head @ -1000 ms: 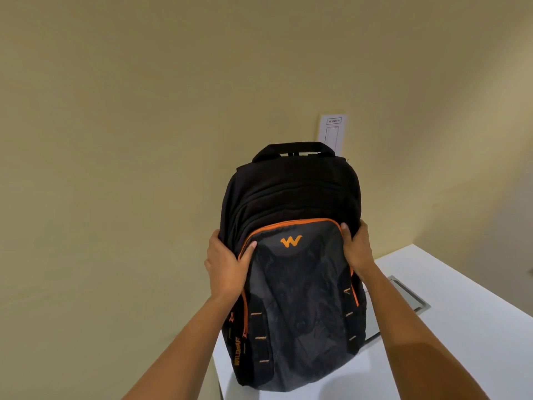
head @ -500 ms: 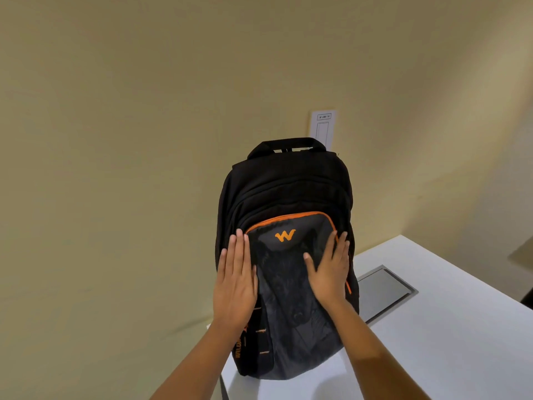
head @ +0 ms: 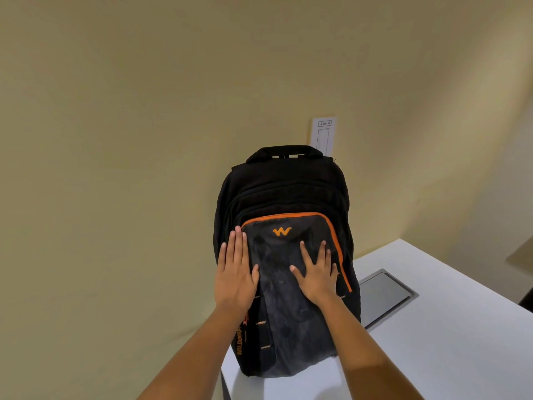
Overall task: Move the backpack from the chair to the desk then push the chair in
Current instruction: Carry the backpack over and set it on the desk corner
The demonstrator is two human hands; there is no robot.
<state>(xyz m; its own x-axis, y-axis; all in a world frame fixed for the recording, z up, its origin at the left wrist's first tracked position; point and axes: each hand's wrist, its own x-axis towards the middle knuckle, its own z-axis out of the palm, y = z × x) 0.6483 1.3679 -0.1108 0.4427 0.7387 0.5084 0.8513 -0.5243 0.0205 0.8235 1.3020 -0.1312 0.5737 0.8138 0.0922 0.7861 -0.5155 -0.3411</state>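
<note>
A black backpack (head: pixel 284 192) with orange trim and a grey front pocket stands upright on the left end of the white desk (head: pixel 432 336), leaning back against the beige wall. My left hand (head: pixel 235 272) lies flat on the pack's left front edge, fingers straight and together. My right hand (head: pixel 315 272) rests flat on the grey pocket with fingers spread. Neither hand grips anything. The chair is out of view.
A grey metal cable hatch (head: pixel 383 295) is set into the desk just right of the backpack. A white wall plate (head: pixel 323 135) sits on the wall behind the pack's top handle. A dark object shows at the right frame edge (head: pixel 526 304).
One second ago both hands gripped the backpack's sides; they have let go and now press flat on its front. The pack stands a little further back against the wall.
</note>
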